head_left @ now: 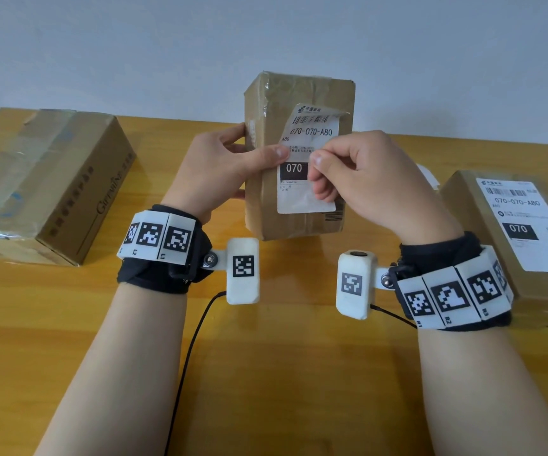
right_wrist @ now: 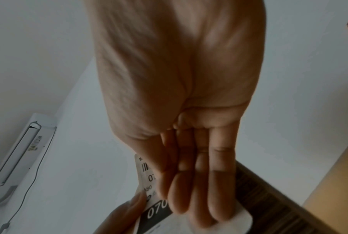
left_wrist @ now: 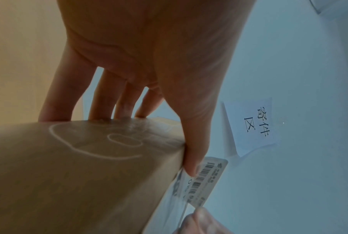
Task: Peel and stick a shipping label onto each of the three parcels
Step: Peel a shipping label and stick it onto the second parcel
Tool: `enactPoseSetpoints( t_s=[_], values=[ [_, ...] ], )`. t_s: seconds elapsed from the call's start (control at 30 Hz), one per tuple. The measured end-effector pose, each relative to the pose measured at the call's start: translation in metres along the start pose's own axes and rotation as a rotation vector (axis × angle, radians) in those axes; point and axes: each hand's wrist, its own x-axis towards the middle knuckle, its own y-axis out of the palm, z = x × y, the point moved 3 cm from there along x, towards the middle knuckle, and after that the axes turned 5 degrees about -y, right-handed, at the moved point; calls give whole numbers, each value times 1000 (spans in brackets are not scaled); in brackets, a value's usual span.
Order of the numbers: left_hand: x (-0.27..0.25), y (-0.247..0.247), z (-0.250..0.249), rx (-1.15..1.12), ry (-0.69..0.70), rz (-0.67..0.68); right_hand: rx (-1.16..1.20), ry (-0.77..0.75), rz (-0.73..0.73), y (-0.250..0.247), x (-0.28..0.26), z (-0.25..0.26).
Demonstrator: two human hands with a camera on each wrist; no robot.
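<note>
Parcel [head_left: 299,159], stood upright at twelve o'clock on the table [head_left: 266,373], is braced by the left hand [head_left: 220,166], fingers round its far side and thumb pinning the label [head_left: 309,153], while the right hand [head_left: 361,172] pinches that label's middle, apparently to smooth it flat.

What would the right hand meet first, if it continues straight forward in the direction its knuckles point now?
Most likely the shipping label it pinches, and right behind it the front of the upright middle parcel. The right hand is already at that face, though exact depth is unclear.
</note>
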Motion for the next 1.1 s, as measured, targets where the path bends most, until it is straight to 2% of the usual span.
enactPoseSetpoints(
  t_s=[0.23,0.4,0.57,0.73,1.1],
  values=[
    [1,-2,2,-44,-9,-35,-33,57,47,-5,-1,-7],
    [1,-1,1,-46,-4,-40,198,-101,-85,-5,-1,4],
    [0,-1,0,-33,19,-10,348,-215,-144,4,2,8],
    [0,3,1,-24,32,32,362,-226,-233,4,5,0],
    [-2,2,0,-21,47,50,262,-144,-93,7,4,-1]
  ],
)
